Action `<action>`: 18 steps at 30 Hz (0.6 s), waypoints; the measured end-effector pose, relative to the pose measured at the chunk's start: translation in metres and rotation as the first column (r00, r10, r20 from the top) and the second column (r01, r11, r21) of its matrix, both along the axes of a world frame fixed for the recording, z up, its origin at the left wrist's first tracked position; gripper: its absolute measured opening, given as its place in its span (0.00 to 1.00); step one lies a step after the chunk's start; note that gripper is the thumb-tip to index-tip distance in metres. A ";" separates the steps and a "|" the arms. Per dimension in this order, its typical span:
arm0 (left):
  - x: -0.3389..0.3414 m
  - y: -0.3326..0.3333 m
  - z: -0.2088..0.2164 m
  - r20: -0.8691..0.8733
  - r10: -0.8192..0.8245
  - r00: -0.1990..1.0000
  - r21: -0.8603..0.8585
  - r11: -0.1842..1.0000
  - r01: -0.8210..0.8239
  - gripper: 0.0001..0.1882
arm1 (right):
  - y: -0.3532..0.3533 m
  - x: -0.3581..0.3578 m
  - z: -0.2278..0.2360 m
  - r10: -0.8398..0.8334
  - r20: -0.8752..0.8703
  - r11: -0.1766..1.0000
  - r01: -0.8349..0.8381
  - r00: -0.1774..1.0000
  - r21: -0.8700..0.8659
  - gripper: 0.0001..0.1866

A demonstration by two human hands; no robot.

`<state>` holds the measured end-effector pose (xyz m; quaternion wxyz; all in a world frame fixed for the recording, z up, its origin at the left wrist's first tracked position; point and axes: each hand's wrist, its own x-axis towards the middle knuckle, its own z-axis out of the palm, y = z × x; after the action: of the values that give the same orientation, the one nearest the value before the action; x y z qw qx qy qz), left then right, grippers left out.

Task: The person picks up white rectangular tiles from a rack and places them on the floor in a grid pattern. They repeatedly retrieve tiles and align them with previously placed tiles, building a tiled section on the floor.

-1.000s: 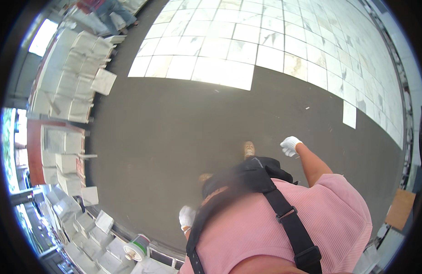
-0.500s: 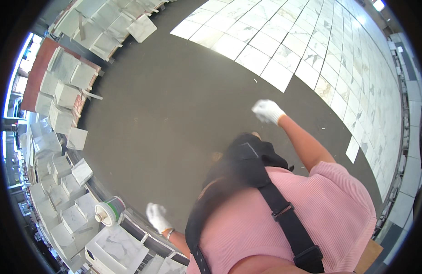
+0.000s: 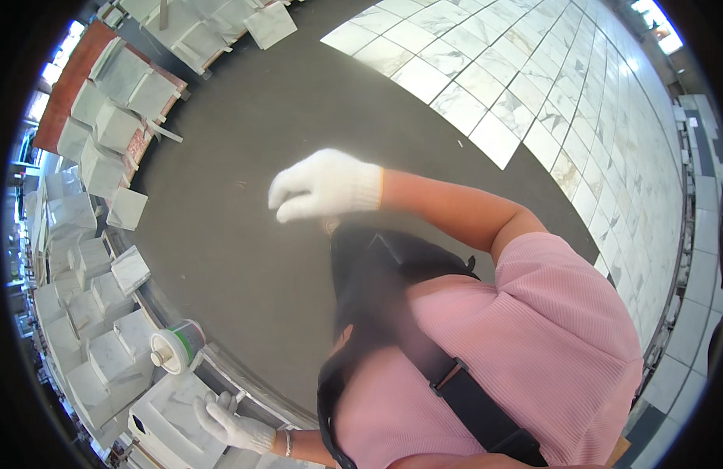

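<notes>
My right hand [image 3: 322, 186], in a white knit glove, is raised in front of me over the grey floor. Its fingers are bent, with a gap between them and the thumb, and nothing shows in it. My left hand [image 3: 235, 426], gloved as well, is at the lower left with fingers spread. It appears in front of a marble-patterned white slab stack [image 3: 170, 414]; whether it touches the stack I cannot tell. Just beyond that hand is a white bucket with a green band [image 3: 178, 346].
Grey bare floor [image 3: 229, 234] stretches ahead. White marble-look tiles [image 3: 486, 86] lie in rows at the upper right. Stacked tile pieces [image 3: 115, 352] line the left side, with a red-brown board [image 3: 76, 82] behind some. More tiles [image 3: 272, 25] stand at the top left.
My right hand has swung left and up across the front of me, looking larger. The left hand has moved down and left to the slab stack, its fingers spreading. The view has turned slightly.
</notes>
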<state>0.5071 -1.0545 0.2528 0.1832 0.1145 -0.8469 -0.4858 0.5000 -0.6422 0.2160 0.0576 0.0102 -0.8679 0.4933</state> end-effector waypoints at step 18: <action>-0.303 -0.025 0.159 -0.477 -0.462 0.748 -0.542 0.825 0.164 0.32 | -0.031 -0.305 0.122 0.125 -0.696 0.987 -0.163 0.708 0.011 0.15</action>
<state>0.2038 -1.0799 0.4119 0.3713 -0.2376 -0.8450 -0.3026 0.1955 -0.6729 0.3379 0.3400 0.2601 -0.7667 0.4785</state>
